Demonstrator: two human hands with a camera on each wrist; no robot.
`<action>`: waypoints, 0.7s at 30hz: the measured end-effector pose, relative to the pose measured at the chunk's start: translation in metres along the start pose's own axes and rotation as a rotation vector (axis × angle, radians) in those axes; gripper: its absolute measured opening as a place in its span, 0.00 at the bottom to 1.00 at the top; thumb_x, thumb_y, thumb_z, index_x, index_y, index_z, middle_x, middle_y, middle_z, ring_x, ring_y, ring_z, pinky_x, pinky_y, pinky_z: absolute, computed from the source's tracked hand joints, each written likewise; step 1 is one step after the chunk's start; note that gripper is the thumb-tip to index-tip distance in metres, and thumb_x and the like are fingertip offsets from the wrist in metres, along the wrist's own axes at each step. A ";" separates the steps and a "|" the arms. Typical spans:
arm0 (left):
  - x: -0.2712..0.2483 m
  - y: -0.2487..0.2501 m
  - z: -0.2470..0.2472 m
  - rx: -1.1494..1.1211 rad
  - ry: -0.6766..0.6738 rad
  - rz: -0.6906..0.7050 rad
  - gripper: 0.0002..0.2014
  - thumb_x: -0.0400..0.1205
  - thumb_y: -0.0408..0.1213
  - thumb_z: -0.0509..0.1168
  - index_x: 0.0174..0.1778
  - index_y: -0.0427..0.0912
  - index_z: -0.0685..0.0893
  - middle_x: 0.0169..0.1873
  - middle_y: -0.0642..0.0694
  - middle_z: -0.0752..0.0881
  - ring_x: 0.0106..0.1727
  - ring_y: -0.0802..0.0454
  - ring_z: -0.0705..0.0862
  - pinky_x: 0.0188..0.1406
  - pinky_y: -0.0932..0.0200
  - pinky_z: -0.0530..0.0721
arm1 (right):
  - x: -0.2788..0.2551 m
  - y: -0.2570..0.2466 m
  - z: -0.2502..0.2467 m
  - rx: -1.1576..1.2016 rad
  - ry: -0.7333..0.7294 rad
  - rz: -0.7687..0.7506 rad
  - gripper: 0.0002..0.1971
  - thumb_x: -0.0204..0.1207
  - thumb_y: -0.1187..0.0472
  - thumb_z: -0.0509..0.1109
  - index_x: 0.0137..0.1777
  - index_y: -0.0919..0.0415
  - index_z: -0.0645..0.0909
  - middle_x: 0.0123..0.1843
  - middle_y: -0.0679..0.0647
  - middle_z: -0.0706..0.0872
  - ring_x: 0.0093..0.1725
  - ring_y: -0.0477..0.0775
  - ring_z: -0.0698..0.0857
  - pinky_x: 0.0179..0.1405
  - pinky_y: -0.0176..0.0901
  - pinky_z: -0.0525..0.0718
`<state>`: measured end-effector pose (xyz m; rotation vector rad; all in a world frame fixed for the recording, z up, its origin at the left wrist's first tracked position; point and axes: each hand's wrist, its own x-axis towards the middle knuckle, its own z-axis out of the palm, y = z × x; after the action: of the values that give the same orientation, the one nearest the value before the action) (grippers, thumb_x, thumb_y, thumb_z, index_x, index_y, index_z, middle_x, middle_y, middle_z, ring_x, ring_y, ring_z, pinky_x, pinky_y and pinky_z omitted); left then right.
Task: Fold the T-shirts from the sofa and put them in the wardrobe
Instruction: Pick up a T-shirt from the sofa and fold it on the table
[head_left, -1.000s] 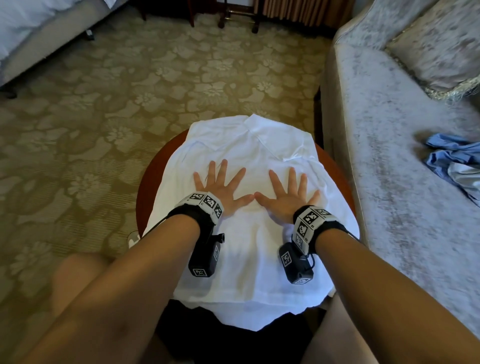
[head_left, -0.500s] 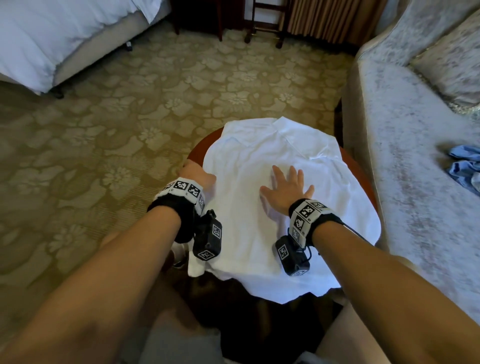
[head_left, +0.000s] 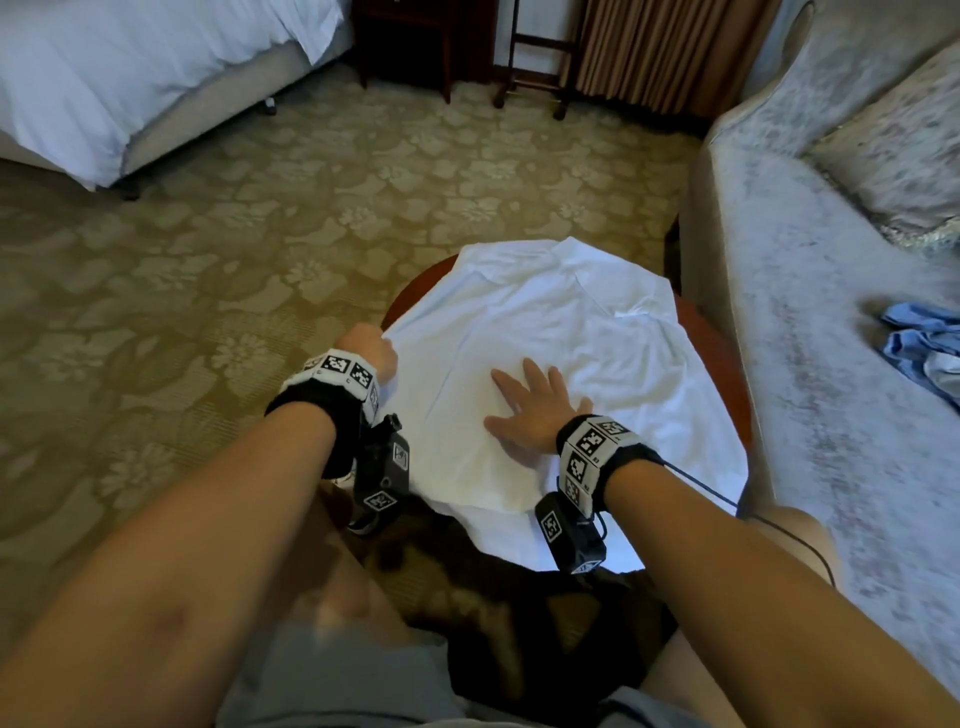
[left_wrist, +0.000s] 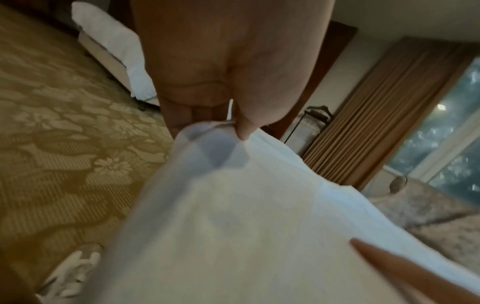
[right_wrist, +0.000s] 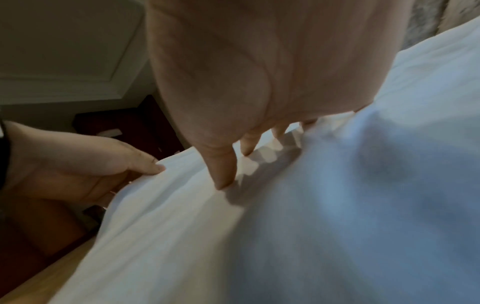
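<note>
A white T-shirt (head_left: 561, 332) lies spread over a round brown table (head_left: 719, 358) in front of me. My left hand (head_left: 371, 351) pinches the shirt's left edge at the table's rim; in the left wrist view the thumb (left_wrist: 244, 131) and fingers clamp a fold of the white T-shirt (left_wrist: 233, 226). My right hand (head_left: 530, 410) lies flat with fingers spread on the shirt's middle; the right wrist view shows its fingertips (right_wrist: 224, 181) pressing the cloth (right_wrist: 285, 226). A crumpled blue T-shirt (head_left: 919, 343) lies on the sofa at the right.
A grey sofa (head_left: 831, 364) with a cushion (head_left: 904, 140) runs along the right, close to the table. A bed (head_left: 130, 67) with white bedding stands at the far left. Patterned carpet (head_left: 208, 260) lies between. Dark wooden furniture (head_left: 415, 36) and curtains (head_left: 660, 47) line the far wall.
My left hand left the middle of the shirt, went to its left edge and took hold of it. My right hand stays flat on the shirt. My head has tilted up a little.
</note>
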<state>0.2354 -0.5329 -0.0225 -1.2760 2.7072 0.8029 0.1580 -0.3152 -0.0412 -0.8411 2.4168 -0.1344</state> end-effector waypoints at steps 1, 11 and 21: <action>-0.002 -0.004 0.003 0.048 -0.026 -0.003 0.17 0.88 0.36 0.55 0.60 0.27 0.82 0.60 0.30 0.83 0.60 0.32 0.81 0.57 0.46 0.78 | 0.000 0.001 0.000 0.001 -0.003 0.007 0.37 0.82 0.38 0.59 0.85 0.34 0.42 0.87 0.45 0.33 0.85 0.59 0.32 0.77 0.76 0.39; -0.012 -0.009 0.012 0.001 0.022 -0.073 0.13 0.86 0.34 0.59 0.52 0.25 0.83 0.48 0.31 0.86 0.48 0.35 0.84 0.40 0.50 0.78 | 0.001 0.008 -0.013 -0.036 -0.069 0.101 0.52 0.74 0.52 0.74 0.86 0.42 0.39 0.87 0.58 0.33 0.84 0.71 0.34 0.82 0.69 0.48; -0.036 0.006 0.003 -0.169 -0.039 0.067 0.10 0.70 0.29 0.68 0.29 0.40 0.72 0.29 0.39 0.73 0.33 0.40 0.75 0.28 0.58 0.71 | 0.002 0.012 -0.001 0.036 0.009 0.102 0.50 0.70 0.47 0.74 0.85 0.42 0.45 0.87 0.58 0.41 0.85 0.67 0.38 0.79 0.75 0.51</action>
<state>0.2545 -0.5026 -0.0130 -1.1893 2.7144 1.0724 0.1490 -0.3067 -0.0444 -0.7016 2.4525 -0.1426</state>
